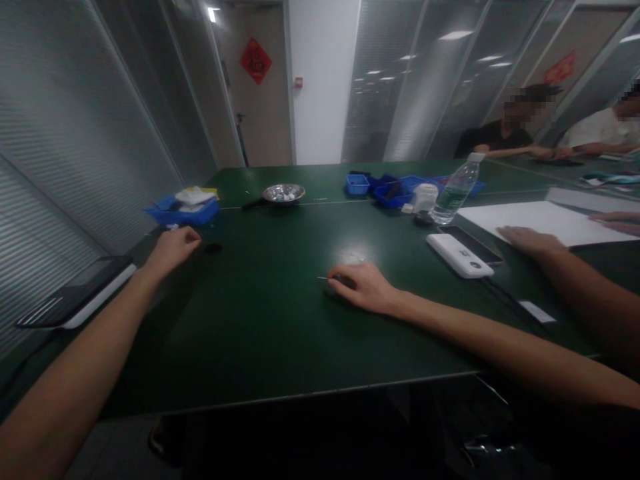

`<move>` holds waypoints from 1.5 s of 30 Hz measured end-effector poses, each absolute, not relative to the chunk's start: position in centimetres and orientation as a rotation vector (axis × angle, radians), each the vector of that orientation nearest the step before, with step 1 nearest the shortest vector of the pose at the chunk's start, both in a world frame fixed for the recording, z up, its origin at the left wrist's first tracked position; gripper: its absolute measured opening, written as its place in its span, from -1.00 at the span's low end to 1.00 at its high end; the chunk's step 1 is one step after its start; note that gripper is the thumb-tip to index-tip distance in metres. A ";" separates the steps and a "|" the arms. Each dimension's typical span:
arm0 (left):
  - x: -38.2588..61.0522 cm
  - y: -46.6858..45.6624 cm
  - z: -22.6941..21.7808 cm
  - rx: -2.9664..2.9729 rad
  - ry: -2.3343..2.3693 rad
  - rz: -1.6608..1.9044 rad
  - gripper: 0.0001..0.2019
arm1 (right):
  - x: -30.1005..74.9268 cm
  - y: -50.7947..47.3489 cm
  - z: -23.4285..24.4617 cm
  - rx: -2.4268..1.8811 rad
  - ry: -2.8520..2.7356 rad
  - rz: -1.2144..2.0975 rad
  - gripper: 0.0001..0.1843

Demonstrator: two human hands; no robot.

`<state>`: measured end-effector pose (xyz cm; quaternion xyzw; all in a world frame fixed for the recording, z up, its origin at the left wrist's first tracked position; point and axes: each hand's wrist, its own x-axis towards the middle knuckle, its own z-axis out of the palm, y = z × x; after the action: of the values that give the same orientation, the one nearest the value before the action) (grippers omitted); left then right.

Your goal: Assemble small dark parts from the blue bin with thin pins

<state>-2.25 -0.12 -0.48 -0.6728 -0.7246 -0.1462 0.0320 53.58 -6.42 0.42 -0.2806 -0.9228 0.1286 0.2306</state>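
My left hand [174,251] is at the left of the green table, in front of a blue tray [200,217] with white and yellow packets [194,196] in it. Its thumb and fingers press together, and I cannot make out anything between them. Just right of it lies a small dark round thing [214,248]. My right hand [364,287] rests low over the middle of the table, closed in a pinch. From its fingertips a thin, needle-like metal piece [323,278] points left; the rest of it is hidden by the fingers.
A metal bowl [283,193] with small pieces stands at the back. Blue bins [357,184], a white container [425,197], a water bottle [457,190], a white power bank [459,255] and a phone [470,245] are right. A neighbour's hand [533,241] lies on white board [530,220].
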 end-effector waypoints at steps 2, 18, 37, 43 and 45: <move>-2.2 -0.2 -0.2 -2.036 -2.308 -0.561 -0.68 | 53.6 -6.4 0.4 -0.773 -2.537 0.355 -0.68; 2.0 -0.9 1.4 -2.045 -2.468 -0.813 -0.63 | 53.6 -6.4 0.3 -0.760 -2.531 0.348 -0.68; 2.1 -0.9 2.0 -2.094 -2.546 -0.781 -0.66 | 53.5 -6.3 0.2 -0.771 -2.537 0.319 -0.68; 2.2 -0.8 2.3 -2.175 -2.546 -0.725 -0.70 | 53.5 -6.4 0.3 -0.774 -2.542 0.345 -0.69; 2.1 -0.8 2.3 -2.172 -2.531 -0.724 -0.68 | 53.5 -6.4 0.3 -0.774 -2.543 0.350 -0.70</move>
<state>2.08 -0.79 2.35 -0.6305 -0.7349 -0.2101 -0.1351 53.52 -6.41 0.34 -0.2812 -0.9234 0.1270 0.2283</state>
